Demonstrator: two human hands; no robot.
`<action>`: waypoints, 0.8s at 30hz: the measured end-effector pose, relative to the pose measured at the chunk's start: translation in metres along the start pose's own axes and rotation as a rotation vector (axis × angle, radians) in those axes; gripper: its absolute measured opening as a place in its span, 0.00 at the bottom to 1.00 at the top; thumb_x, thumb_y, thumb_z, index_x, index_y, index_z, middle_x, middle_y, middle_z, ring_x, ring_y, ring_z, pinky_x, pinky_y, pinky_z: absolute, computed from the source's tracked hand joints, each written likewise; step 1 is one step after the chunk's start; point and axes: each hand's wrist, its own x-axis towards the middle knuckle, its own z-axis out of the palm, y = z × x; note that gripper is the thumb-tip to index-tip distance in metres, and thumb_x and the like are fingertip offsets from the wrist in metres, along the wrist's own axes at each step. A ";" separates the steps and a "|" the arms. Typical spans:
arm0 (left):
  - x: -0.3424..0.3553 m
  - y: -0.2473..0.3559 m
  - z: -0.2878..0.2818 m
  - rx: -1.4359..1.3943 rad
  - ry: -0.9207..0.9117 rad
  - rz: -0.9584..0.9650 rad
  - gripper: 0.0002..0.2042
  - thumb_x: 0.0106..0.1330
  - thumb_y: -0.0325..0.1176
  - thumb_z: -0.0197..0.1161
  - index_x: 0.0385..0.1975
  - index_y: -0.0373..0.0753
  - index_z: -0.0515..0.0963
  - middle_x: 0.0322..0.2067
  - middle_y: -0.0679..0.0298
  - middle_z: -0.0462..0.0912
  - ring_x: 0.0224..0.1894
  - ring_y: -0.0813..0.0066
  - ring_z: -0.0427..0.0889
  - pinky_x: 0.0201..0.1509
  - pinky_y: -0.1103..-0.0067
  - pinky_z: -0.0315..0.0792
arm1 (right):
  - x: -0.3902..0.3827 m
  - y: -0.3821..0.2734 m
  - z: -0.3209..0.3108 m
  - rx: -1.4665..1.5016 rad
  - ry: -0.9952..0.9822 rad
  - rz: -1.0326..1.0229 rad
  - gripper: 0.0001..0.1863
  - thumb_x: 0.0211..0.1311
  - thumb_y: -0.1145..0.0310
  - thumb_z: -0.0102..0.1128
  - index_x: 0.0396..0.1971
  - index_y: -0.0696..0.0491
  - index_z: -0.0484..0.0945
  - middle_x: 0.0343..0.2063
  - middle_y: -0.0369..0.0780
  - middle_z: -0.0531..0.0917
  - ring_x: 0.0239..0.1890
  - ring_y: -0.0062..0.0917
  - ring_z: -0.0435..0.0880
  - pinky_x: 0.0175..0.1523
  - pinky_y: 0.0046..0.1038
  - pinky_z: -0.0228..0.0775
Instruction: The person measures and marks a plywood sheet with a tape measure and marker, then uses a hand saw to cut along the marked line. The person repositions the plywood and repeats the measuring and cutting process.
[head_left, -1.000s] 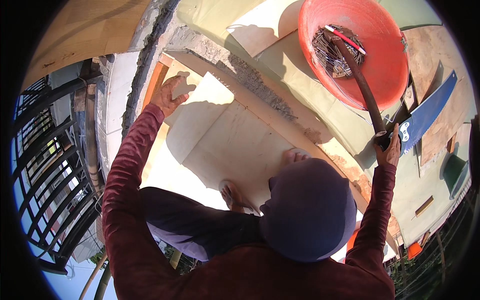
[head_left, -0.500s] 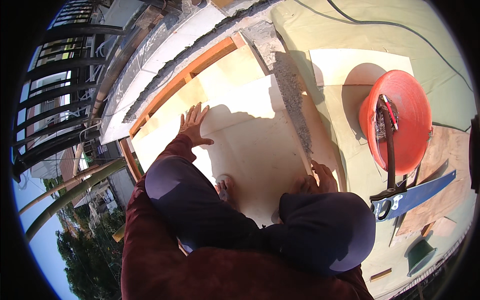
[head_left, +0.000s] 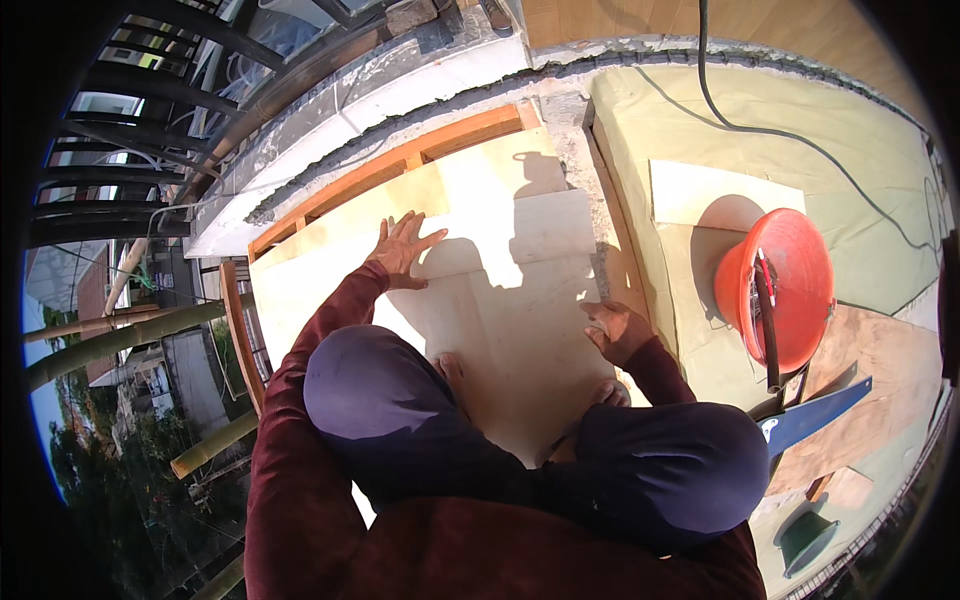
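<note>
My left hand (head_left: pixel 402 250) lies on a pale plywood sheet (head_left: pixel 510 360) near its far edge, fingers spread. My right hand (head_left: pixel 618 330) is at the sheet's right edge, fingers bent and apart; whether it touches the edge firmly I cannot tell. Past the sheet's far edge, another pale panel (head_left: pixel 470 170) shows along an orange-brown timber frame (head_left: pixel 360 165). My bare feet (head_left: pixel 450 370) are on the sheet, between my bent knees.
At right, a red bucket (head_left: pixel 810 280) holds a dark bar and a red-and-white pen, beside a blue-bladed saw (head_left: pixel 825 410), boards (head_left: pixel 855 350) and a green container (head_left: pixel 800 550). A cable (head_left: pixel 790 140) crosses the pale cover. Black railings (head_left: pixel 130 180) and bamboo poles (head_left: pixel 130 340) stand left.
The view has swung round. My right hand has left the saw's handle area by the bucket and moved to the sheet's right edge. My left hand has come down spread on the sheet.
</note>
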 end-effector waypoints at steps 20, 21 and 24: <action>0.105 -0.172 -0.026 -0.072 0.276 0.031 0.56 0.38 0.43 0.80 0.74 0.56 0.57 0.64 0.38 0.62 0.69 0.43 0.60 0.76 0.61 0.55 | -0.024 0.032 0.027 0.161 0.039 0.319 0.19 0.65 0.68 0.63 0.54 0.57 0.79 0.38 0.43 0.85 0.39 0.31 0.83 0.48 0.32 0.76; 0.109 -0.176 -0.024 -0.108 0.257 0.011 0.56 0.37 0.41 0.80 0.74 0.59 0.57 0.66 0.38 0.61 0.70 0.43 0.59 0.76 0.62 0.56 | -0.024 0.033 0.029 0.195 0.046 0.342 0.19 0.65 0.67 0.63 0.54 0.56 0.79 0.39 0.43 0.85 0.40 0.31 0.83 0.49 0.32 0.76; 0.114 -0.187 -0.022 -0.159 0.239 0.001 0.56 0.37 0.40 0.80 0.74 0.61 0.57 0.69 0.39 0.58 0.73 0.43 0.56 0.76 0.62 0.56 | -0.022 0.036 0.034 0.218 0.033 0.326 0.18 0.66 0.66 0.64 0.54 0.54 0.80 0.40 0.42 0.85 0.41 0.30 0.84 0.49 0.31 0.76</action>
